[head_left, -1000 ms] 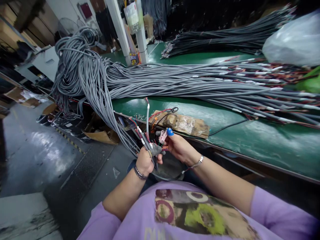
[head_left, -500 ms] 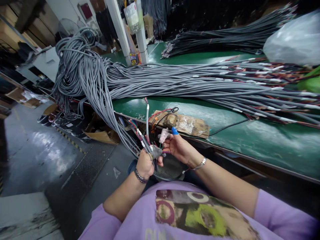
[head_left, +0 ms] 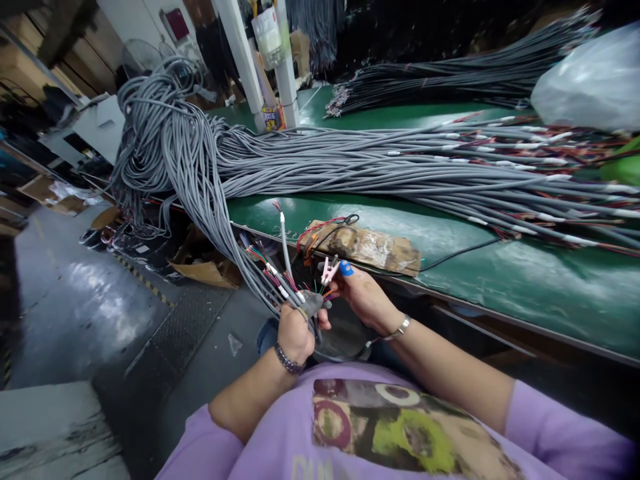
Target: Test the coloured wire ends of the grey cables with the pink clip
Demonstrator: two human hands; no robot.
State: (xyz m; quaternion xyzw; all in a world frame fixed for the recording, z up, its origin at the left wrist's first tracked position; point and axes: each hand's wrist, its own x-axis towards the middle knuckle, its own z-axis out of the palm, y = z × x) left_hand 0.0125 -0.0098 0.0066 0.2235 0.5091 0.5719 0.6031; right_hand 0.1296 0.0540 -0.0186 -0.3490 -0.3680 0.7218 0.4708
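Grey cables with bared coloured wires at their ends sit bunched in your left hand, which is closed tight around them just off the near edge of the green table. Your right hand, beside them, pinches a small pink clip between thumb and blue-capped fingertip. Farther back on that table lie a taped brown block and a long heap of grey cable.

Dim overall, with overhead light glaring off the green counter just beyond the hands and off the wet-looking floor to their left. Edges bow strongly; corners are soft and dark.
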